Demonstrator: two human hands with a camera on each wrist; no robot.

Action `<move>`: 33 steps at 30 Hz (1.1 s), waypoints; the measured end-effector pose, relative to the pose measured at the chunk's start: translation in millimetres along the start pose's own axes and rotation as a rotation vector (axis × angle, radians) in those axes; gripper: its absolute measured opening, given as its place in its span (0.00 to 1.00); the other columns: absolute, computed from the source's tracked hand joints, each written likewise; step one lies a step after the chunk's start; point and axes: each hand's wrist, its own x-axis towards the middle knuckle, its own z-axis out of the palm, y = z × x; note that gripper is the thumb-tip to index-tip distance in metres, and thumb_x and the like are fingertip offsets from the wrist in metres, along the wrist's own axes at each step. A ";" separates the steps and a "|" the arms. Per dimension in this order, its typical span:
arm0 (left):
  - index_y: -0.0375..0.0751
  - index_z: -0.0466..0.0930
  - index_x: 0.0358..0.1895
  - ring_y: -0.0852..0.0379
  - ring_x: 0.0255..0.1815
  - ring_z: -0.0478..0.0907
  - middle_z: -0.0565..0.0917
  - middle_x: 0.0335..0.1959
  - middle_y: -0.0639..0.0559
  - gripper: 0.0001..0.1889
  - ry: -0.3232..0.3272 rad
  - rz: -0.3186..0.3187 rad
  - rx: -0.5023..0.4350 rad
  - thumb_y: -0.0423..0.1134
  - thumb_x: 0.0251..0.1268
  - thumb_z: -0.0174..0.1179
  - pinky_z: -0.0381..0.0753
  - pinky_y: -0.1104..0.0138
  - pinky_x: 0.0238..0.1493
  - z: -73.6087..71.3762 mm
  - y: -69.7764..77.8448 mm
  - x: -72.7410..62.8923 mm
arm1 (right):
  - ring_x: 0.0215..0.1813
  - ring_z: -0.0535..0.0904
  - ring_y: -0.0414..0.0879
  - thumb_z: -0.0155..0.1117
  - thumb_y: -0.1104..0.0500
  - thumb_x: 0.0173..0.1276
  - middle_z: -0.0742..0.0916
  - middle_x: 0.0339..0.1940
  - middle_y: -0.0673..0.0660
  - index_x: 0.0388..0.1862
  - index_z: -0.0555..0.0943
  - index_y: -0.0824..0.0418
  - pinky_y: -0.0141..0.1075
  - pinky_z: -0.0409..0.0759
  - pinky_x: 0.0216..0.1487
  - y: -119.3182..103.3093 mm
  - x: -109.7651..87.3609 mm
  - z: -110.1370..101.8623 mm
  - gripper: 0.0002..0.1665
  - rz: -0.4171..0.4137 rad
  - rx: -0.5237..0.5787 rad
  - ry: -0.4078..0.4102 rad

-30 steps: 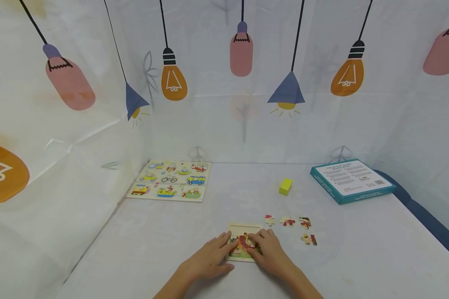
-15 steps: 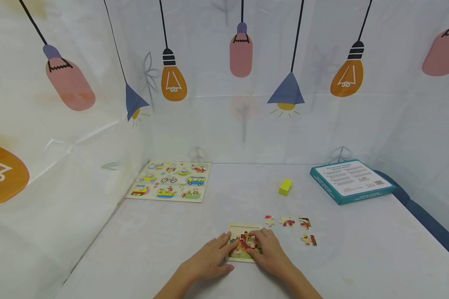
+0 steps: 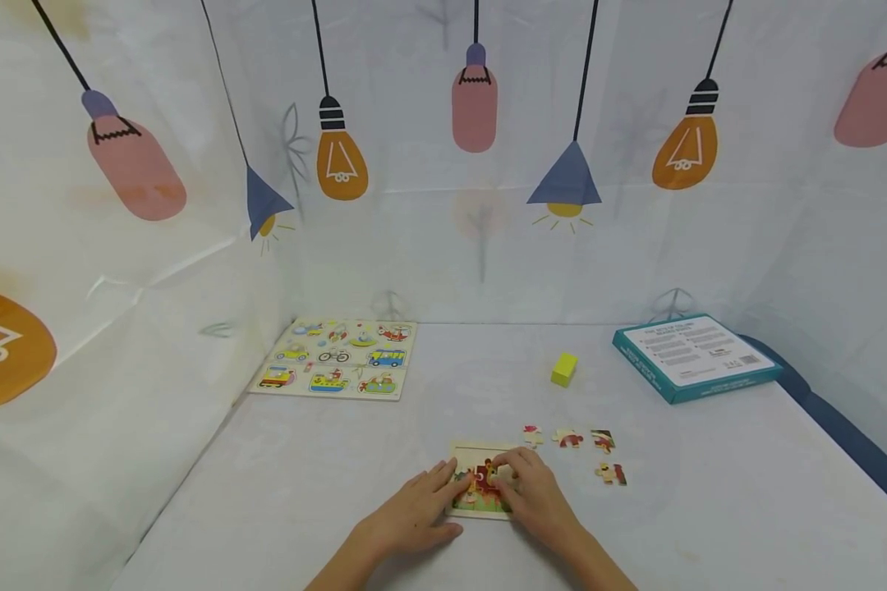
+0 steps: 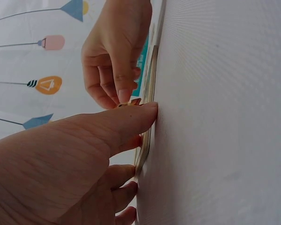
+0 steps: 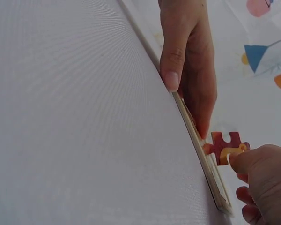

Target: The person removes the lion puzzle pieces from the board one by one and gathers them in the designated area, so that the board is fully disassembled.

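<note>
A small wooden jigsaw tray [image 3: 480, 451], partly filled with a colourful picture, lies in front of me in the head view. My left hand [image 3: 414, 510] rests against its left side with fingers extended; the left wrist view shows the thumb [image 4: 139, 116] touching the tray's edge. With thumb and forefinger, my right hand [image 3: 538, 494] pinches a dark red and yellow jigsaw piece [image 5: 223, 147]. In the right wrist view that piece stands tilted over the tray, its lower end close to the surface; whether it touches cannot be told. Fingers hide part of the picture.
Several loose jigsaw pieces [image 3: 567, 438] lie right of the tray. A yellow block [image 3: 564, 369] sits behind them. A teal box [image 3: 698, 359] stands at the back right, and a vehicle puzzle board [image 3: 334, 359] at the back left.
My right hand has lifted slightly and shifted right, tilting the dark red piece up from the picture in the tray. The left hand has stayed in place.
</note>
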 end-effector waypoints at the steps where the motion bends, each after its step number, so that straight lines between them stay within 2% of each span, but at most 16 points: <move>1: 0.54 0.56 0.70 0.48 0.71 0.50 0.54 0.71 0.43 0.34 0.001 0.000 0.001 0.54 0.62 0.55 0.55 0.53 0.65 0.1 0.0 0.0 | 0.33 0.70 0.35 0.70 0.64 0.54 0.78 0.35 0.42 0.35 0.78 0.51 0.29 0.74 0.32 0.3 0.0 0.1 0.13 0.008 0.006 -0.006; 6: 0.52 0.56 0.70 0.47 0.70 0.51 0.55 0.71 0.42 0.34 0.010 0.010 0.006 0.53 0.62 0.55 0.56 0.53 0.65 -0.5 0.0 -0.9 | 0.32 0.70 0.34 0.68 0.68 0.54 0.79 0.32 0.40 0.34 0.78 0.52 0.29 0.74 0.32 0.7 0.6 -0.4 0.13 0.004 0.014 -0.010; 13: 0.51 0.57 0.70 0.46 0.70 0.52 0.55 0.70 0.41 0.34 0.014 0.023 0.006 0.53 0.62 0.55 0.56 0.53 0.65 -1.8 1.2 -1.9 | 0.31 0.71 0.33 0.69 0.69 0.53 0.81 0.29 0.40 0.32 0.79 0.52 0.28 0.73 0.29 1.1 1.3 0.7 0.14 -0.021 0.033 0.035; 21: 0.50 0.57 0.70 0.46 0.70 0.52 0.56 0.70 0.40 0.34 0.022 0.021 0.010 0.52 0.62 0.56 0.56 0.53 0.65 -1.1 1.2 -1.8 | 0.29 0.70 0.33 0.68 0.70 0.53 0.81 0.28 0.41 0.30 0.80 0.51 0.27 0.71 0.26 -3.2 2.5 -1.1 0.14 0.016 0.083 0.064; 28: 0.50 0.57 0.70 0.46 0.70 0.52 0.56 0.70 0.40 0.33 0.027 0.028 0.011 0.52 0.62 0.56 0.56 0.54 0.65 -1.1 1.8 -2.8 | 0.30 0.70 0.32 0.67 0.70 0.54 0.81 0.29 0.39 0.31 0.80 0.50 0.29 0.72 0.30 -3.5 3.0 -2.5 0.14 0.044 0.093 0.097; 33: 0.50 0.57 0.70 0.46 0.70 0.52 0.55 0.70 0.40 0.33 0.025 0.031 0.005 0.52 0.62 0.55 0.56 0.54 0.65 -1.3 1.5 -3.2 | 0.29 0.69 0.33 0.66 0.70 0.55 0.80 0.28 0.40 0.31 0.80 0.51 0.30 0.72 0.29 -1.6 2.2 -4.4 0.14 0.041 0.107 0.132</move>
